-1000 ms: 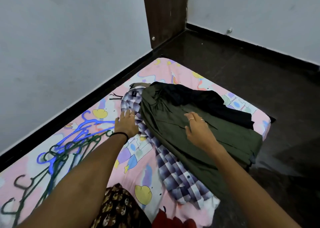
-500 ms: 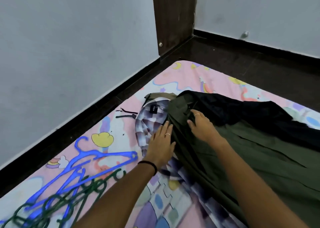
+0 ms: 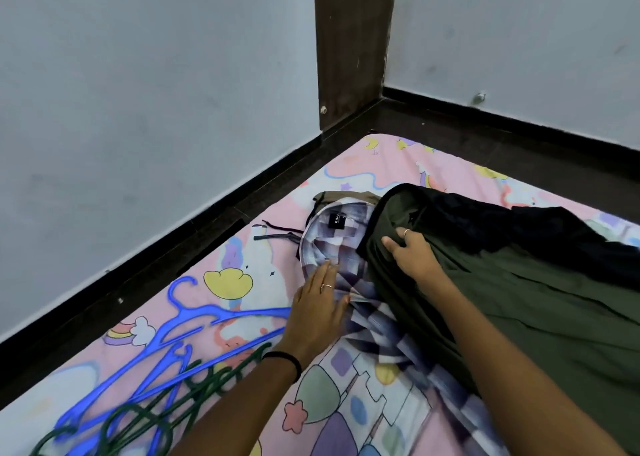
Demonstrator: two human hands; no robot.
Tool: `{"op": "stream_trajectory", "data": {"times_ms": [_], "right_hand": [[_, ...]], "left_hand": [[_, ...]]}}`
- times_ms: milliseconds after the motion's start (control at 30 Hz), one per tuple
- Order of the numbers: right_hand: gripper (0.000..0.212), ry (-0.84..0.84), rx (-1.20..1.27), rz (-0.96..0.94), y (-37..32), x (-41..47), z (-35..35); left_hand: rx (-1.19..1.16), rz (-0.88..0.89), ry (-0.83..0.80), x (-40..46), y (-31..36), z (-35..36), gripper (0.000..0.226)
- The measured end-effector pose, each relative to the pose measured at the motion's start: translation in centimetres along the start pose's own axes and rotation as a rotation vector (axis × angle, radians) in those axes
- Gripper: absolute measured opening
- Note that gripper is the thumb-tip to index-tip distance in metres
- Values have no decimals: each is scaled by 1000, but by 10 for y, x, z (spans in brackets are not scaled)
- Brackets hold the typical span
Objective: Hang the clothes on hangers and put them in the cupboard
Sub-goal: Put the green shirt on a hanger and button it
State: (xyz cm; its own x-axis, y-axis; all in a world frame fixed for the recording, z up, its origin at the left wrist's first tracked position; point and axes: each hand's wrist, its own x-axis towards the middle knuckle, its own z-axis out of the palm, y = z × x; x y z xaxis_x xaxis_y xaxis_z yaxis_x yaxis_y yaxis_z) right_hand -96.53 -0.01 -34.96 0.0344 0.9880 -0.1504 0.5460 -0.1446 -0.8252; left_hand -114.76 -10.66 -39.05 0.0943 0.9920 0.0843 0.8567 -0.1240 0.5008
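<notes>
A pile of clothes lies on a pink cartoon-print mattress [image 3: 242,255]. A purple-and-white checked shirt [image 3: 332,244] sits at the bottom, its collar label showing. An olive green garment [image 3: 540,310] covers it, and a black garment [image 3: 519,227] lies on top of that. My left hand [image 3: 318,310] rests flat on the checked shirt with fingers straight. The fingers of my right hand [image 3: 412,251] curl into the edge of the green garment and grip it. Blue hangers [image 3: 180,331] and dark green hangers [image 3: 138,417] lie tangled at the left.
A grey wall runs along the mattress's left side with a black skirting. A dark brown wooden panel [image 3: 353,50] stands in the far corner. Dark floor [image 3: 519,154] lies beyond the mattress. Thin black straps [image 3: 277,232] lie by the shirt collar.
The camera has moved closer and lower. My right hand slid up to the green garment's edge and took hold of it. My left hand moved further onto the checked shirt.
</notes>
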Motion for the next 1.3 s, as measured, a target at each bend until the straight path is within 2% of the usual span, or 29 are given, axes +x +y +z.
{"op": "stream_trajectory", "data": {"times_ms": [133,200,267,333,400,433,500,567,633,700,767,867,933,1000,1067,1133,1300], "right_hand": [[47,141,291,96,-16,-48,-31],[44,209,324,82,-22,-81,-48],[43,252,275,15,-32,-125,-57],[32,323,240,-92,-47,-181,-60],[16,354,214,-223,-60,-234,-58],[18,336,199,-279,-65,-259,-56],[28,253,137,-339,-72,-301,-57],[29,169,28,-361,-76,-329,-63],[32,94,-14,-391,-77,-355,-73],[33,93,50,-397,-79,-379,-88],[28,208,81,-379,-78,-396,-106],[29,484,21,-264,-69,-409,-135],[37,592,-11,-193,-65,-409,-148],[37,663,21,-201,-71,-409,-161],[30,732,113,-237,-88,-413,-173],[32,786,203,-269,-108,-420,-189],[71,709,49,-276,-159,-435,-218]], "left_hand": [[-265,-62,90,-9,38,-36,48],[-441,-144,93,-12,71,-62,39],[-734,-263,-3,-18,108,-89,53],[-920,-362,-187,-33,143,-116,63],[-910,-313,-376,-48,170,-138,63],[-844,-256,-447,-61,183,-149,58],[-652,-141,-510,-82,201,-164,37],[-470,-65,-488,-94,214,-171,18],[-312,43,-397,-105,224,-174,12],[-125,188,-242,-118,234,-180,17],[39,331,-135,-127,247,-189,22],[241,577,6,-136,277,-210,23],[313,724,128,-142,299,-231,24],[357,836,250,-154,324,-257,29],[432,924,370,-167,344,-287,33],[516,973,487,-174,358,-319,32],[634,971,704,-183,379,-391,30]]}}
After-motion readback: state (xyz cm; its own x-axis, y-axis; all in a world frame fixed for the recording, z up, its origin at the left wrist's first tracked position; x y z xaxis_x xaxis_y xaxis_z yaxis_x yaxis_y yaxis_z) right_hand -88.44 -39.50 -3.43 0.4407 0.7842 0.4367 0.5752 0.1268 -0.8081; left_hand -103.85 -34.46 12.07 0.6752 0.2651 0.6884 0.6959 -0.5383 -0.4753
